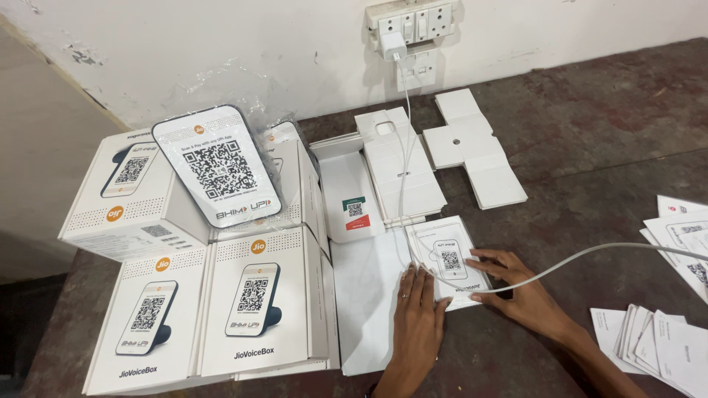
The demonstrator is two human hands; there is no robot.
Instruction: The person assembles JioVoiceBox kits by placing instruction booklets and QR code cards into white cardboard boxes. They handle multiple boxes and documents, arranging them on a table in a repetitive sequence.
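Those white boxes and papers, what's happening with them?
A person has both hands flat on a dark table. The left hand and right hand press on a small white booklet with a picture of a stand on it. A white cable runs from a wall charger over the booklet. White boxes are stacked to the left, with a small display stand on top. Flat cardboard inserts lie behind, and loose leaflets on the right.

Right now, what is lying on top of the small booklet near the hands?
A white cable crosses the booklet, and fingertips of the left hand and right hand press its lower edge. What the fingers cover cannot be seen.
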